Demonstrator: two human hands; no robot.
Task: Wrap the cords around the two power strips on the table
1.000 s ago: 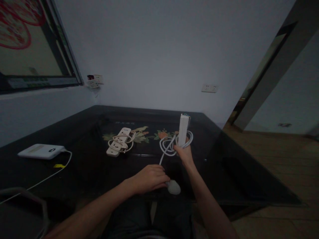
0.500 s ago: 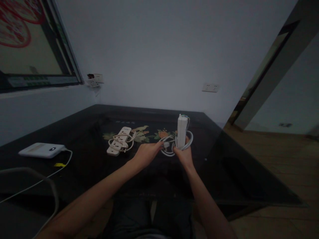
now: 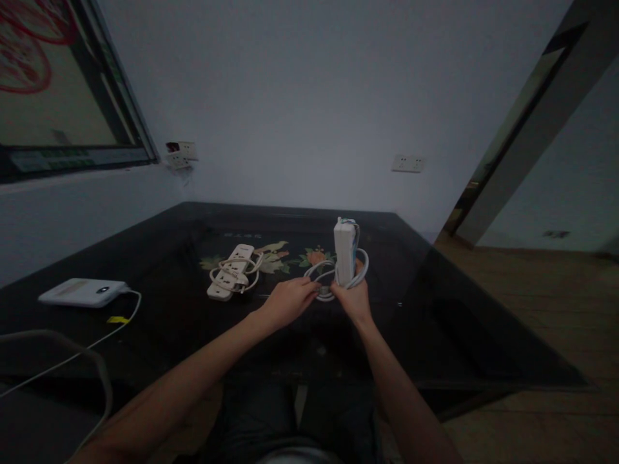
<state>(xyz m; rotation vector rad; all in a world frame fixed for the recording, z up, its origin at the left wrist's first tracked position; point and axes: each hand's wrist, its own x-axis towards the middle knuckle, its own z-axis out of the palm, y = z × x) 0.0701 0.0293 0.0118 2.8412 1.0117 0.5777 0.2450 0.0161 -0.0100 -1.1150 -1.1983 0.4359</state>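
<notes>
My right hand (image 3: 352, 300) grips the lower end of a white power strip (image 3: 343, 251), held upright above the black table (image 3: 435, 303). Its white cable (image 3: 323, 278) is coiled in loops around the strip's lower part. My left hand (image 3: 289, 301) is closed on the cable's end at the left side of the coil, close to my right hand. A second, cream power strip (image 3: 231, 273) with its cord wound around it lies flat on the table to the left.
A white power bank (image 3: 83, 291) with a cable lies at the table's left. Wall sockets (image 3: 409, 163) sit on the back wall, another socket (image 3: 180, 154) in the left corner. A window is at upper left. A wooden floor and doorway lie to the right.
My left hand rose from the plug near the table's front edge up to the coil, bringing the cable's end with it. The upright strip shifted slightly left.
</notes>
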